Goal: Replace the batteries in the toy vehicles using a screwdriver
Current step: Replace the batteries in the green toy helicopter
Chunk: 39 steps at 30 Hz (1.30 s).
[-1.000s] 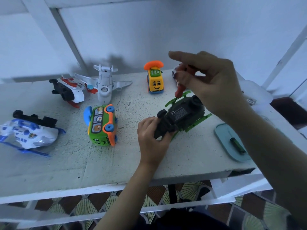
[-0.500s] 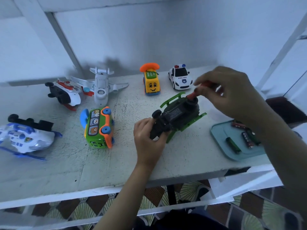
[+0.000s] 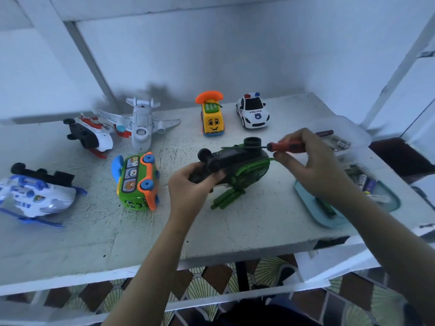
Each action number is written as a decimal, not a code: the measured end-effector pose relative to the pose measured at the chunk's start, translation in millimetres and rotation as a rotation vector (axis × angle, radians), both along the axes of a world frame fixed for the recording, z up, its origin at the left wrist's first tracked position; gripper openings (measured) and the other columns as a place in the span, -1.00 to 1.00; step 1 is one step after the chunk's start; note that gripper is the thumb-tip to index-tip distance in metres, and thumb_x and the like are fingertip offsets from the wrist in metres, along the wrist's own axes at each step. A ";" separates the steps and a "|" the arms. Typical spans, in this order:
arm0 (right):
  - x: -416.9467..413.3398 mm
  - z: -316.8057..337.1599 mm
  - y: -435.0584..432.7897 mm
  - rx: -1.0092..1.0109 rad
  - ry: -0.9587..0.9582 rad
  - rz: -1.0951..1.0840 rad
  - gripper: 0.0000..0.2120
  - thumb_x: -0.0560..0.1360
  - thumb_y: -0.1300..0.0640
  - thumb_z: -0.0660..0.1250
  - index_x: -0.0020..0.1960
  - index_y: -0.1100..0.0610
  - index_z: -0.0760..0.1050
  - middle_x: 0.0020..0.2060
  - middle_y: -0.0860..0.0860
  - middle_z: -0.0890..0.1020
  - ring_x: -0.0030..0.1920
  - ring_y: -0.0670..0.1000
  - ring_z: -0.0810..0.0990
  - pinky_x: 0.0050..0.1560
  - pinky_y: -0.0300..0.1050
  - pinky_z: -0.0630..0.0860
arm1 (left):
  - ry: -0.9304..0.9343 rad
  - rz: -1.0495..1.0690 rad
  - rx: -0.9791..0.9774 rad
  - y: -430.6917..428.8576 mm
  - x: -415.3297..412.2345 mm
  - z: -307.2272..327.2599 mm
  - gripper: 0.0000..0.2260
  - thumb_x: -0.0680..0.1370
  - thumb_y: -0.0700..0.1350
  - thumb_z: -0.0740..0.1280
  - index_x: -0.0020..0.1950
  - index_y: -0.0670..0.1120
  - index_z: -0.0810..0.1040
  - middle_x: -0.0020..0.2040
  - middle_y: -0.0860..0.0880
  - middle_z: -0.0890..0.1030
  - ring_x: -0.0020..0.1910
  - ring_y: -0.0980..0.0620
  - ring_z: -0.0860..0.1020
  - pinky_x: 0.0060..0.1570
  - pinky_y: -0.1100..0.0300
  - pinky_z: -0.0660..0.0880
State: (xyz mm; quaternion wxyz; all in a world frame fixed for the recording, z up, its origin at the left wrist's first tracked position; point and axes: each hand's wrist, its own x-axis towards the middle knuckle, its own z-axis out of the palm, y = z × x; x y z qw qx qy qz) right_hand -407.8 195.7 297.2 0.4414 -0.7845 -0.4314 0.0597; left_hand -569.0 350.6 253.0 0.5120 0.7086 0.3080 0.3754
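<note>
A green toy helicopter with a black underside lies tipped on the white table, its black wheels up. My left hand grips its near end. My right hand pinches a red-handled screwdriver, held level with its tip pointing left at the toy's underside. A pale blue tray at the right holds batteries, partly hidden by my right forearm.
Other toys stand around: a green and orange bus, a blue and white helicopter, a white plane, a red and white helicopter, a yellow phone car, a police car. A clear plastic container sits behind my right hand.
My right hand came down from above with the screwdriver and turned it level against the toy. The green helicopter has been tilted over in my left hand.
</note>
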 end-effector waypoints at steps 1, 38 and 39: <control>-3.5 -2.9 1.2 -0.008 -0.032 0.059 -0.75 0.46 0.04 0.38 0.04 0.10 0.40 0.10 -0.05 0.53 0.05 -0.11 0.51 0.12 -0.32 0.41 | 0.010 -0.020 -0.060 3.3 -1.3 4.6 -0.87 0.40 -0.25 0.52 -0.12 -0.07 0.66 -0.39 0.11 0.64 -0.44 0.24 0.54 -0.41 0.41 0.42; -16.8 -45.7 46.3 0.106 0.929 -0.243 -0.51 0.38 -0.07 0.48 0.11 0.23 0.46 -0.02 0.18 0.64 -0.04 0.15 0.64 0.08 0.08 0.59 | 0.174 -0.393 -0.908 32.7 47.1 32.6 -0.46 0.59 0.24 0.10 0.13 -0.22 0.56 -0.13 -0.16 0.62 -0.07 -0.13 0.57 0.02 -0.01 0.51; -16.9 -44.7 46.9 0.095 0.910 -0.239 -0.54 0.38 -0.08 0.48 0.07 0.23 0.47 -0.10 0.16 0.62 -0.12 0.12 0.61 -0.02 0.04 0.57 | 0.178 -0.383 -0.912 32.0 46.5 32.2 -0.47 0.59 0.23 0.10 0.13 -0.22 0.55 -0.12 -0.17 0.60 -0.07 -0.13 0.57 0.01 0.00 0.51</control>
